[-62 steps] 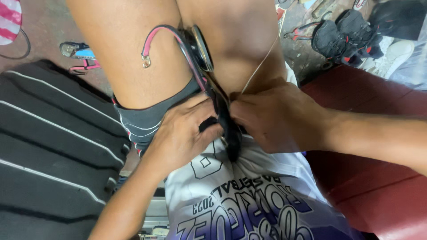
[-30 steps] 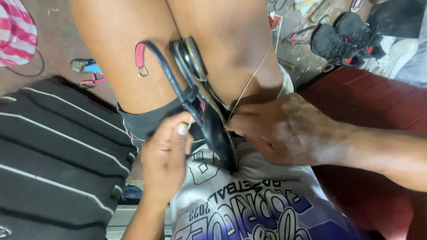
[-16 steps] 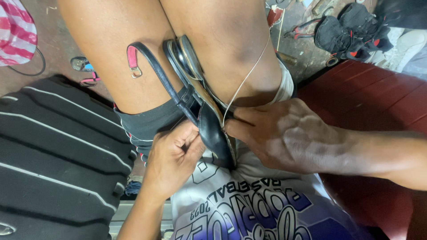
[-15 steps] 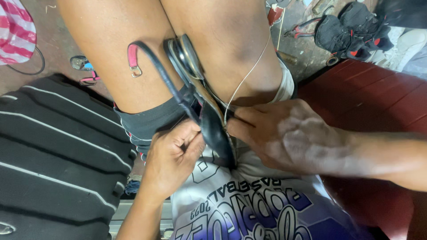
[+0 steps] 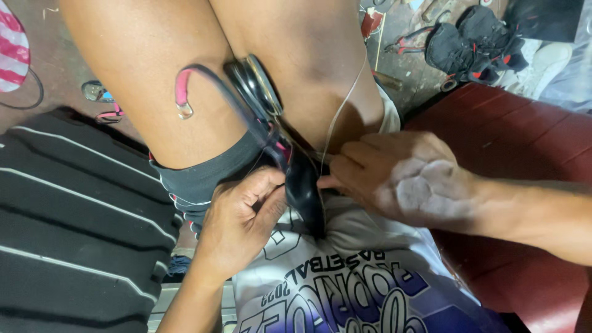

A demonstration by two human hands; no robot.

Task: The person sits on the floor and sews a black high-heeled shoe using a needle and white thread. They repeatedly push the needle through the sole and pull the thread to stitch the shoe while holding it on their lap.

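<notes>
Your bare thighs (image 5: 185, 80) fill the top of the view, from ten to one o'clock, and clamped between the knees sits the black sandal (image 5: 280, 142), its sole edge turned up toward you. A black-and-white striped cloth (image 5: 74, 216) lies at eight o'clock and a dark red seat (image 5: 524, 142) at three. Your right hand (image 5: 401, 179), at three o'clock of the sandal, closes its fingers against the heel end, where a pale thread (image 5: 342, 105) runs up toward twelve. Your left hand (image 5: 243, 222), at seven o'clock, curls tight on the near edge of the sandal, thumb pressed to it. The black strap (image 5: 213, 83) with its pink end and buckle loops out at ten o'clock. You look to be mid-stitch along the sole. Whether a needle sits in your right fingers, I cannot tell. The next pull calls for steady tension on the thread while the left hand keeps the sandal from twisting.
</notes>
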